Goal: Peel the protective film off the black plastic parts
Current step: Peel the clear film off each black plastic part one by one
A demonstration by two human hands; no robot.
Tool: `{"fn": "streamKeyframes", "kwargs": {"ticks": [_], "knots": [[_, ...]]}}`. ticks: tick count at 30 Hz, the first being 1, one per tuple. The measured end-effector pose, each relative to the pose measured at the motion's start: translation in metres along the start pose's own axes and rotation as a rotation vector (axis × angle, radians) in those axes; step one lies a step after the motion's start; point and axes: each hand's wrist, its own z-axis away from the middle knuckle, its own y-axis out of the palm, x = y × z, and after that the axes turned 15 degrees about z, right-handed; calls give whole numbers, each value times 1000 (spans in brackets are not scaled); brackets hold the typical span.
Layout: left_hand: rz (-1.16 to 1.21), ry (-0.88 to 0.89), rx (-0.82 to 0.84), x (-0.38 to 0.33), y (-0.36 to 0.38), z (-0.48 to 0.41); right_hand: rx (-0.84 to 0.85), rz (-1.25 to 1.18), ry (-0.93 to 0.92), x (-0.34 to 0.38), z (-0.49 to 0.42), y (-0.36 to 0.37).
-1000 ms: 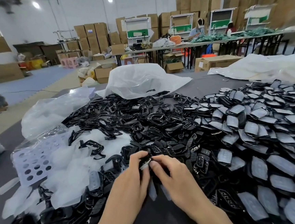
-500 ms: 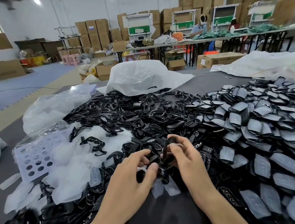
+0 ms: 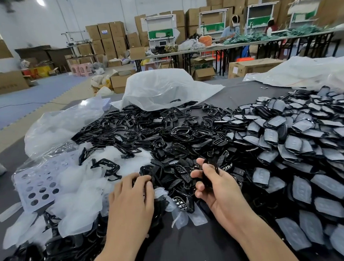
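A big heap of bare black plastic parts [image 3: 167,135] covers the middle of the dark table [image 3: 188,251]. To the right lies a pile of black parts still covered with pale film [image 3: 306,156]. My right hand [image 3: 215,180] grips one black part [image 3: 209,176], fingers curled round it, just right of the table's centre. My left hand [image 3: 131,194] lies palm down on the parts near the front, fingertips on a black frame; what is under the palm is hidden. Loose peeled film pieces [image 3: 187,216] lie between and below my hands.
Crumpled white film scraps [image 3: 76,192] and a perforated pale sheet [image 3: 38,183] lie at the left. Clear plastic bags [image 3: 163,89] sit at the table's far side and far right. Beyond stand cardboard boxes and long tables where people are working.
My hands were together pinching one part; they have now separated. The right hand lifted right with the black part, the left dropped onto the pile. A film piece now lies on the table.
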Motion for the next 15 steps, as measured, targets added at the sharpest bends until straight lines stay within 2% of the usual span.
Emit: {"fn": "streamKeyframes", "kwargs": {"ticks": [3,6,9,12,15], "knots": [[113,103,-32,-5,-1,0,-42,109,-59,-2,-1,-2],[174,226,-11,-15,2,-1,-68,85,-71,-2,-1,-2],[82,277,116,-19,10,-6,-95,118,-82,-2,0,-3],[-105,219,237,-17,16,-15,-107,180,-120,-2,1,-3],[-231,177,275,-15,17,-22,-124,221,-153,-4,1,-4]]}}
